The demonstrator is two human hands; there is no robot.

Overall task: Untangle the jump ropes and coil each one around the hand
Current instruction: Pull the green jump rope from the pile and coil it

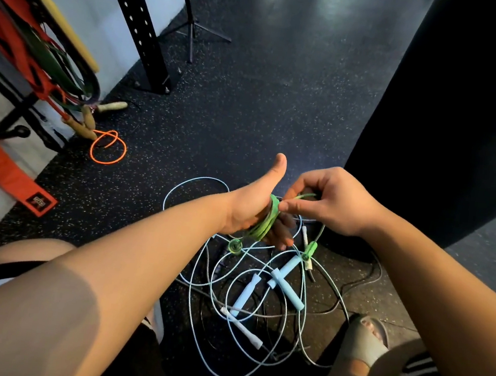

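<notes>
The floor (249, 110) is black rubber matting flecked with pale specks, faintly glossy at the far side. A black steel upright (136, 20) with a row of round holes stands bolted to it at the left, with a thin tripod stand (192, 27) beside it. Flat rubber bands (53, 63), green and red, hang in long loops from the rack at the left edge.

A tangle of pale blue cords (245, 295) lies on the floor between the person's legs, thin and smooth, looping over 2 tapered pale blue handles (291, 288) and a slim white handle (244, 329).

Above it, the left hand (256, 210) is held out with the thumb up and the fingers straight. The green jump rope (269, 221), a translucent plastic cord, is wound round its palm in several tight turns. The right hand (332, 200) pinches the free stretch of that cord between thumb and forefinger, just beside the coil, the other fingers curled. 1 green handle (310, 250) dangles below the right hand; another hangs end-on under the left wrist.

A small orange cord loop (109, 148) lies near the rack, by rounded wooden handles (112, 106).
</notes>
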